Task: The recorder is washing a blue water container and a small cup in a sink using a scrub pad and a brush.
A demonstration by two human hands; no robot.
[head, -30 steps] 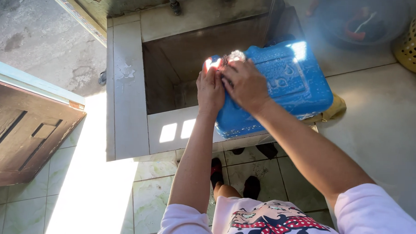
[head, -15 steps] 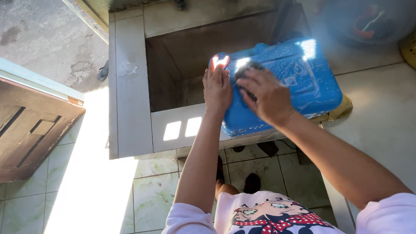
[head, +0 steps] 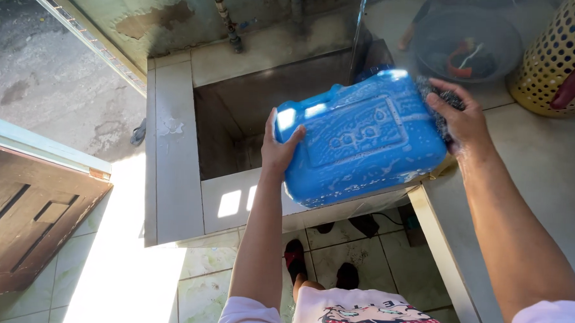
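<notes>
A blue plastic jerrycan, covered in soap foam, lies on its side over the front edge of a tiled water basin. My left hand grips its left end near the neck. My right hand presses a dark scouring pad against the can's right end. The can rests partly on the basin rim and partly on the grey counter to the right.
A dark bowl with utensils and a yellow perforated basket stand at the back right. A pipe runs down the wall behind the basin. A brown wooden door lies at the left, a sandal beyond. My feet stand on the tiled floor.
My right hand has slid from the can's top left corner to its right end. The can now shows its broad face, and my left hand has shifted to hold the left end.
</notes>
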